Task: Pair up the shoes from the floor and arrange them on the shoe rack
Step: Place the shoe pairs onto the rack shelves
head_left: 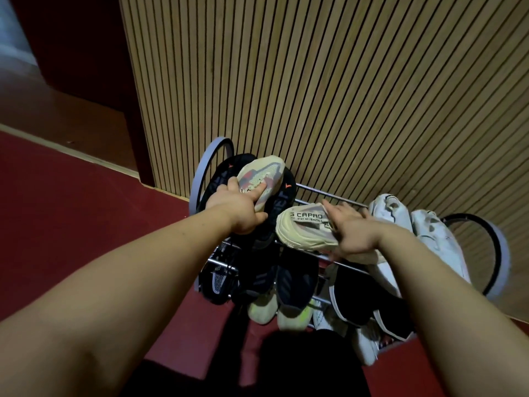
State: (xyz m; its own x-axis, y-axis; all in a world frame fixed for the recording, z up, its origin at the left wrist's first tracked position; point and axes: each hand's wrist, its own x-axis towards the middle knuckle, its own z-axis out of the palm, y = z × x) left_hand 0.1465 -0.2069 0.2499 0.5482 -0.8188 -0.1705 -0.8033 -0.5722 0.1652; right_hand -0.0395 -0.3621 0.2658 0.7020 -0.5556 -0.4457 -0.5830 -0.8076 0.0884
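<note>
- Red floor fills the left and near side, and a slatted wood wall stands behind everything.
- The shoe rack stands against that wall, with a round hoop at each end.
- My left hand grips a cream shoe, thumb and a finger clamped on its near end. It is held over the rack's far-left corner. Its long axis runs from the hand up toward the wall, leaning right, patterned side up.
- Black shoes lie beneath it on the top tier.
- A second cream shoe sits mid-rack on the top tier, long axis left to right, rounded end pointing left, printed side facing me.
- My right hand rests on its right part, fingers stretched out flat rather than curled.
- Dark shoes with pale soles fill the lower tier, ends pointing near.
- White shoes lie at the right, long axes running near to far.
</note>
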